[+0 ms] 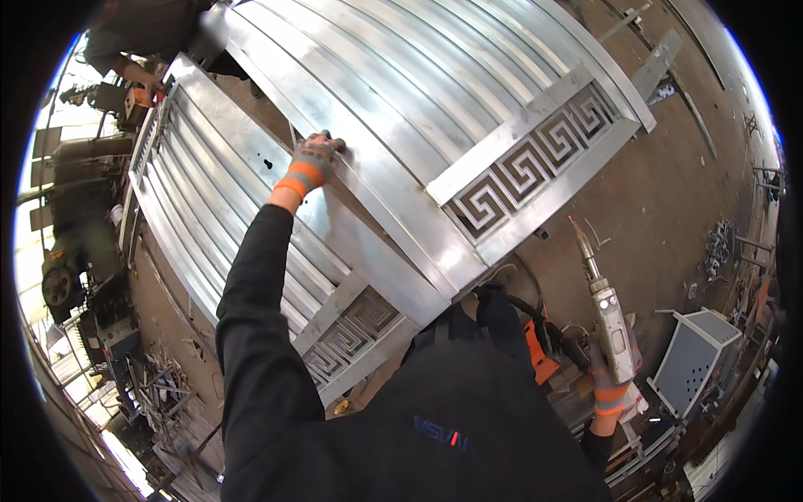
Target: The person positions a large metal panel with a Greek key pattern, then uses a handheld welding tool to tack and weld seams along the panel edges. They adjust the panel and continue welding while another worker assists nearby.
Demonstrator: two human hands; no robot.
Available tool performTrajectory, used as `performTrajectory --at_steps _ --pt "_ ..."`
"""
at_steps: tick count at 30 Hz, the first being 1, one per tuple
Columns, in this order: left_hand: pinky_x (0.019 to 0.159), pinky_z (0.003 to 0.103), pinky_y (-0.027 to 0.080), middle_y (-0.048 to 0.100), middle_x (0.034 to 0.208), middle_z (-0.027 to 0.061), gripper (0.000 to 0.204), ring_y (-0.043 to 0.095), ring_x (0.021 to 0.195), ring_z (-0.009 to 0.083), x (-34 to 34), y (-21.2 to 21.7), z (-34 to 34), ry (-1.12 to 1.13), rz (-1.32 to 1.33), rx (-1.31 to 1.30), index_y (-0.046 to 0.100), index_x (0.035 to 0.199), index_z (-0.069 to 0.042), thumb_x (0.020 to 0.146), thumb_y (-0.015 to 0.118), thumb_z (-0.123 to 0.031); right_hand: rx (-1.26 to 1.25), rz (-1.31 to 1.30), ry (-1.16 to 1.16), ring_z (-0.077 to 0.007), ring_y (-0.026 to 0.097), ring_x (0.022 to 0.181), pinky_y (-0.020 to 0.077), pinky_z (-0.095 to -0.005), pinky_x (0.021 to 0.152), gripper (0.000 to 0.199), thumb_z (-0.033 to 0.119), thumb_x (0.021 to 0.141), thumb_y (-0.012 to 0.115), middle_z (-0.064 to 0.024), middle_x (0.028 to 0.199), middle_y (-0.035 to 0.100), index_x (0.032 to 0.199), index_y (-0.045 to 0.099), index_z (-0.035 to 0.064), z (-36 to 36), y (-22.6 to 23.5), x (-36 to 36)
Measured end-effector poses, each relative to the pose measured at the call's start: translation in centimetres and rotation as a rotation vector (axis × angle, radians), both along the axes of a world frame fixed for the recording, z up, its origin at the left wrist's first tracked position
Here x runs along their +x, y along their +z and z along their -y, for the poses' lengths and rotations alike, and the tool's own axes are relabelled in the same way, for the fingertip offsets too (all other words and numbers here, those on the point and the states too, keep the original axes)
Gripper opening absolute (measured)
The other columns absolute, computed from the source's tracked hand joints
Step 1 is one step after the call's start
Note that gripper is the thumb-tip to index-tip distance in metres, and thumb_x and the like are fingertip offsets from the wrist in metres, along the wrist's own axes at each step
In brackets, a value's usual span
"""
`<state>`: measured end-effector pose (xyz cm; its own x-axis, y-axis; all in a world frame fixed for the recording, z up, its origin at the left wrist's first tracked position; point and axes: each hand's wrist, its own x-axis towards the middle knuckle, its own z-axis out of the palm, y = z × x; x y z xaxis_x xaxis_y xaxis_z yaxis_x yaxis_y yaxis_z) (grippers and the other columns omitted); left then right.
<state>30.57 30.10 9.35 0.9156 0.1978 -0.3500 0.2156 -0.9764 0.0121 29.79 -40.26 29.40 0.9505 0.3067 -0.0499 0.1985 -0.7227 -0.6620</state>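
— What does the head camera show of the left hand (314, 163)?

— It wears a grey glove with an orange cuff and reaches far out on a black-sleeved arm. It lies on the edge of the upper steel gate panel (435, 109), fingers curled over the frame bar; how tightly it grips, I cannot tell.

— And that panel?

— Bare metal, ribbed with long slats, with a band of square-spiral fretwork (527, 167) across its lower end. Its long axis runs from lower centre up toward the top of the view. A second, matching gate panel (209, 209) lies just beside it on the left, partly under its edge, slats running the same way.

— The right hand (609, 381)?

— Low on the right, in a matching glove, closed around the grip of a welding torch (604, 301). The torch stands nearly upright in the picture, its long axis leaning slightly left, the narrow nozzle pointing up and away from the person, well apart from the gate.

— Anything else around?

— A grey metal cabinet (694, 360) on the dusty floor near the torch hand, and another person's hand (142, 79) at the far end of the left panel.
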Motion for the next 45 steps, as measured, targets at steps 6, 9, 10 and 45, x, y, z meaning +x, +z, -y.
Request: performTrajectory --at_steps 6,9,10,45 --pt "0.105 0.058 0.056 0.073 0.105 0.0098 0.025 0.072 0.104 0.0366 -8.0 -2.6 21.7 -0.637 -0.073 -0.182 0.078 0.119 -0.020 0.095 0.071 -0.021 -0.199 0.082 0.118 -0.0302 0.077 0.117 0.0594 -0.0418 0.101 0.055 0.009 0.090 0.089 -0.0170 0.128 0.080 0.141 0.073 -0.0026 2.6 -0.9 -1.7" --pt "0.115 0.061 0.048 0.073 0.118 0.0116 0.026 0.066 0.121 0.0410 -12.9 -3.6 27.4 -0.271 0.417 -0.241 0.077 0.118 -0.018 0.096 0.075 -0.032 -0.017 0.060 0.086 -0.0311 0.077 0.110 0.0606 -0.0424 0.094 0.048 0.012 0.088 0.093 -0.0182 0.121 0.079 0.131 0.076 -0.0019 4.1 -2.4 -1.6" --pt "0.119 0.060 0.045 0.072 0.123 0.0128 0.031 0.064 0.126 0.0418 -14.2 -3.7 28.7 -0.073 0.380 -0.251 0.077 0.120 -0.015 0.096 0.076 -0.035 0.018 0.100 0.090 -0.0319 0.078 0.105 0.0611 -0.0424 0.091 0.048 0.014 0.086 0.094 -0.0191 0.116 0.080 0.127 0.076 -0.0018 4.4 -3.1 -1.5" --pt "0.123 0.056 0.047 0.060 0.160 0.0261 0.065 0.058 0.149 0.0418 -17.0 -9.0 20.1 0.705 0.343 -0.361 0.058 0.164 -0.011 0.110 0.061 -0.047 0.094 0.469 0.563 -0.0360 0.076 0.081 0.0594 -0.0428 0.071 0.043 0.017 0.086 0.090 -0.0163 0.099 0.077 0.125 0.079 0.0023 4.5 -1.8 3.9"
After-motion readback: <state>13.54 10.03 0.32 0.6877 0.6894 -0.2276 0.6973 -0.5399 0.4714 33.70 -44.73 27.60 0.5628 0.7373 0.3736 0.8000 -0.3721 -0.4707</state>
